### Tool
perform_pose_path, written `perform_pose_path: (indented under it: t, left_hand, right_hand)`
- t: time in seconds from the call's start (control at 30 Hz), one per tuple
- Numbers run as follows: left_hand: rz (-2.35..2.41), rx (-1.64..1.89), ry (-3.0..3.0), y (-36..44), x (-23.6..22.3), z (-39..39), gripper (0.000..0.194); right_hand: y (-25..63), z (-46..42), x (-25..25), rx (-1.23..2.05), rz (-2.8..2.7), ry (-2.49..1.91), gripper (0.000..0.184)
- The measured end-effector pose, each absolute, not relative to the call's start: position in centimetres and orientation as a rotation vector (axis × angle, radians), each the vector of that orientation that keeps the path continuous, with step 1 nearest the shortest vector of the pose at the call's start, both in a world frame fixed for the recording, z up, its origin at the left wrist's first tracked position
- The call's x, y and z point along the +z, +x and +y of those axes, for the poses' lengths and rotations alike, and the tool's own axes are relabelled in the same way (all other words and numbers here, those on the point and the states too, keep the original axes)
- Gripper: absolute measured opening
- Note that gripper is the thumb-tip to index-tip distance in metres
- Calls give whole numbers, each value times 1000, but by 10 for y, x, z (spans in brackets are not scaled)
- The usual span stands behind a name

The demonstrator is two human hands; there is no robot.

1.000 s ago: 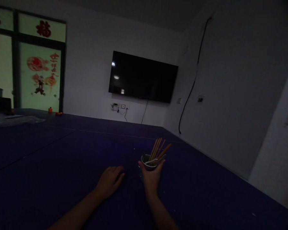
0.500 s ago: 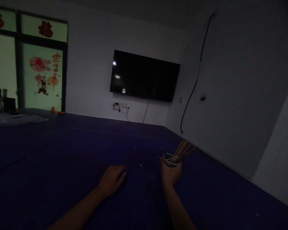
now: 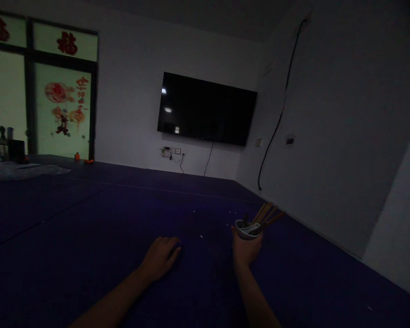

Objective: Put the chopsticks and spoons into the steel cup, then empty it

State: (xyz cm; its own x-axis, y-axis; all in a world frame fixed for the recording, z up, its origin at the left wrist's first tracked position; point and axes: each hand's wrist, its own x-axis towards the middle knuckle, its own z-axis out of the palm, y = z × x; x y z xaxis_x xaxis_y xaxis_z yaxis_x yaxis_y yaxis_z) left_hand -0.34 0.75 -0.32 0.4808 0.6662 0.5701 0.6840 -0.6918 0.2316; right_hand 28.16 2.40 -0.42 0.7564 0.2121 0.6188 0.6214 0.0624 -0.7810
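Observation:
My right hand (image 3: 246,248) is wrapped round a pale bowl (image 3: 241,229), fingers on its outer side. In the bowl lies a white spoon (image 3: 251,228). Several wooden chopsticks (image 3: 263,212) lean out over its right rim, beside darker handles that I cannot make out well. My left hand (image 3: 161,257) rests palm down on the dark blue surface (image 3: 177,296), holding nothing, thumb and fingers apart. A gap of bare blue surface lies between the two hands.
Small white scraps (image 3: 201,236) dot the surface ahead. Clear plastic sheeting (image 3: 30,171) and small orange items (image 3: 77,156) lie far left. A black television (image 3: 207,109) hangs on the back wall. A black cable (image 3: 275,130) dangles along the right wall.
My right hand and the bowl have shifted slightly to the right in view, and the white spoon shows more plainly. My left hand has stayed almost in place.

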Motion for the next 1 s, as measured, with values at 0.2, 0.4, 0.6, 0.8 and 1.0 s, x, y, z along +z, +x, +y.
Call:
perform_pose_path:
  t: [0.2, 0.4, 0.6, 0.8, 1.0]
  left_hand:
    - [-1199, -1023, -2677, -3, -2, 7, 28]
    - [-1141, -1166, -2545, -2, -11, 12, 33]
    - [-1056, -1258, -2423, -2, -7, 10, 63]
    - [-766, -1162, -2632, 5, -6, 2, 82]
    - [-736, -1228, -2807, 10, -11, -3, 68]
  right_hand:
    - [270, 14, 8, -594, -554, -1527, 119]
    - [239, -4, 26, -1009, -946, -1334, 99]
    - [181, -8, 15, -712, -1827, -1044, 40]
    - [142, -14, 3, -358, -2401, -1149, 37]
    - [141, -14, 0, -381, -2414, -1201, 35]
